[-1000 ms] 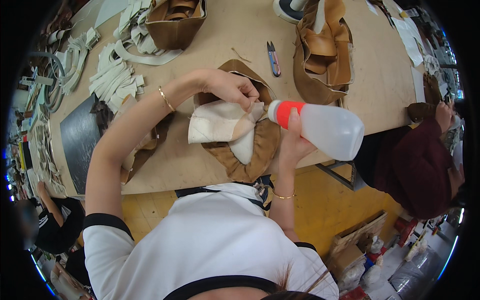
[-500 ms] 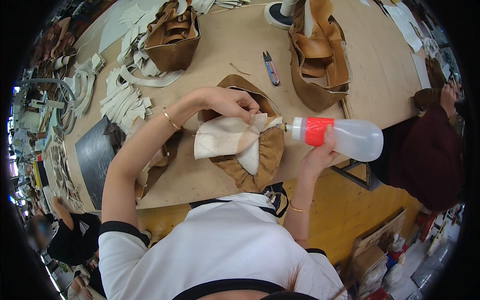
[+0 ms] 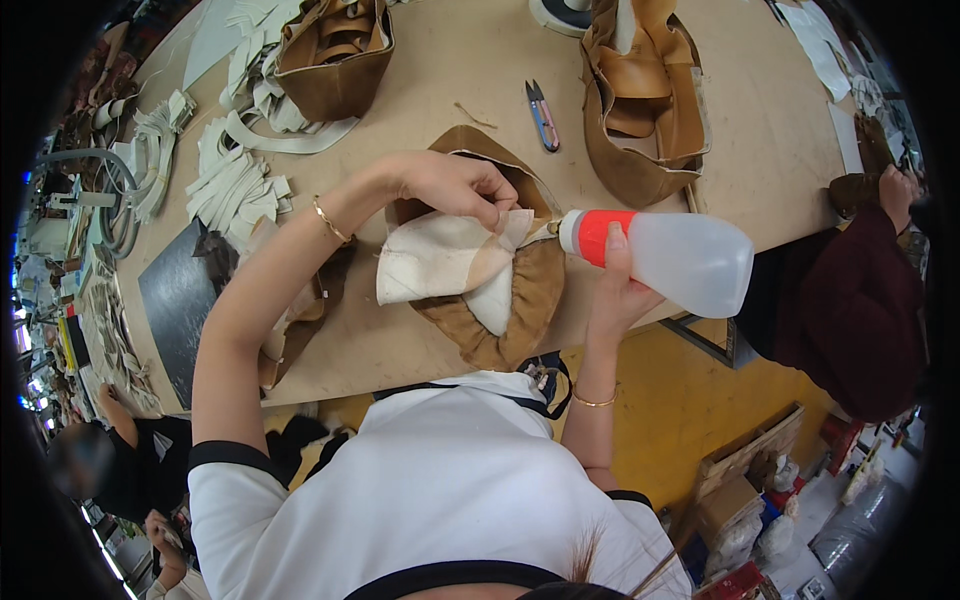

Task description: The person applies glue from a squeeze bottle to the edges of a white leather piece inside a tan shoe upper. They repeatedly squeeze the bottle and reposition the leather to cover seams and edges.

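Right in front of me lies a brown suede shoe upper (image 3: 538, 305) with a gathered edge and a pale lining (image 3: 425, 262) folded out of it. My left hand (image 3: 460, 188) reaches over the upper, thumb and fingers pinching the lining's top edge. A translucent squeeze bottle (image 3: 695, 262) with a red band lies nearly sideways in my right hand (image 3: 615, 285), its fingers wrapped round it. The bottle's narrow nozzle points left and meets, or nearly meets, the lining's edge beside my left fingertips. Whether liquid comes out cannot be made out.
Thread snips (image 3: 543, 116) lie beyond the upper. Two more brown uppers stand farther off, one at right (image 3: 645, 120), one at left (image 3: 338, 65). Pale strips (image 3: 235, 180) and a dark board (image 3: 180, 310) lie at left. A person in dark red (image 3: 850, 310) is at right.
My right hand has brought the bottle a little left and up, nozzle closer to the lining's edge. My left hand keeps its pinch. The whole view has shifted slightly.
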Tool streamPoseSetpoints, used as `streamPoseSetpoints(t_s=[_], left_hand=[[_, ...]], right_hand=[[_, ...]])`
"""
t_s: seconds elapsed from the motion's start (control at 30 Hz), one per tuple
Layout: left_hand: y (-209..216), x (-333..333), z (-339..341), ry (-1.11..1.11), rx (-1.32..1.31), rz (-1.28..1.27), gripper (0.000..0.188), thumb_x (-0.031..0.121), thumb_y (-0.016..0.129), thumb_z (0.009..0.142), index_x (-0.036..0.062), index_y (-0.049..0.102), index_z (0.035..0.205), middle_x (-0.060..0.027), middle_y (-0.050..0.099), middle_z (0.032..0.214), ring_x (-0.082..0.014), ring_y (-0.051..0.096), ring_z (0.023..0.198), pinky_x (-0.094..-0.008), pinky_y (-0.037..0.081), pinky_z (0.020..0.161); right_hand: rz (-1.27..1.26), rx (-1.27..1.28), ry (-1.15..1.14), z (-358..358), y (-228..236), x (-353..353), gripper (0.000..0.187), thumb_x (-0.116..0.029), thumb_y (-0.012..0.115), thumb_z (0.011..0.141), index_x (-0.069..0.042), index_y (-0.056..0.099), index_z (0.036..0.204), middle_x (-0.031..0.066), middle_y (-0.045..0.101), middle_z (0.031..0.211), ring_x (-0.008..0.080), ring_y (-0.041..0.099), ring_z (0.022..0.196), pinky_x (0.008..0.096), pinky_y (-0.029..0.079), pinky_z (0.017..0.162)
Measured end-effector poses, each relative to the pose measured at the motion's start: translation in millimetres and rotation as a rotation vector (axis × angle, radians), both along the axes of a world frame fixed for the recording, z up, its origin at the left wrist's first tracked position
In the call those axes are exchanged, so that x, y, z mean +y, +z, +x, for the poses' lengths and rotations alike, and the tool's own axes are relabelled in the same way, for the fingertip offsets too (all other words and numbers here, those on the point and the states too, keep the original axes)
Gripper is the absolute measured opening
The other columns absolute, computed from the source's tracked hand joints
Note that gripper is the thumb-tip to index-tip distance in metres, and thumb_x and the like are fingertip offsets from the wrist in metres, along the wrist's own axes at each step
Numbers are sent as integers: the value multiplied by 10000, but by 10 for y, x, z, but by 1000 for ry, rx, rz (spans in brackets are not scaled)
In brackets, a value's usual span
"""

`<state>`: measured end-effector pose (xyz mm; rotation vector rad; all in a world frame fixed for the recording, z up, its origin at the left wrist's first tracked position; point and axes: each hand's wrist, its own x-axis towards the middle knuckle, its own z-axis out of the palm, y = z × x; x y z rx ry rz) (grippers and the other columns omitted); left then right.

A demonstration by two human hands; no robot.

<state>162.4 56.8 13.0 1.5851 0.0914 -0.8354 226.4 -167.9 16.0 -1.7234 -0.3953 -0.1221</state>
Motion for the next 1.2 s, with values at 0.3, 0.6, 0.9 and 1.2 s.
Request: streamPoseSetpoints(t_s=[0.3,0.6,0.9,1.2], left_hand=[[19,-1,14,-13,-44,25,84,93,567,766,33,548,711,43,524,716,-50,433,684,-210,356,637],[-11,10,22,-22,-63,30,93,108,571,757,41,544,699,55,470,656,-44,396,638,-212,331,589],[18,13,3,-47,-81,25,99,117,565,757,42,532,702,47,469,670,-51,387,654,-215,318,590],[54,-3,-6,-40,-102,64,138,143,593,773,29,540,715,19,562,759,-93,462,709,-245,381,663]], right_hand=[[154,56,74,-100,-53,188,295,-138,706,769,48,578,959,106,598,933,192,557,818,321,457,778],[143,108,6,-52,34,89,323,-129,723,758,48,572,981,107,601,949,184,561,823,315,466,770],[104,8,100,-172,44,291,316,-121,715,755,38,564,982,93,588,952,191,550,820,332,453,792],[171,122,76,-132,-10,242,351,-146,677,785,54,521,1028,111,564,994,195,542,842,328,452,800]])
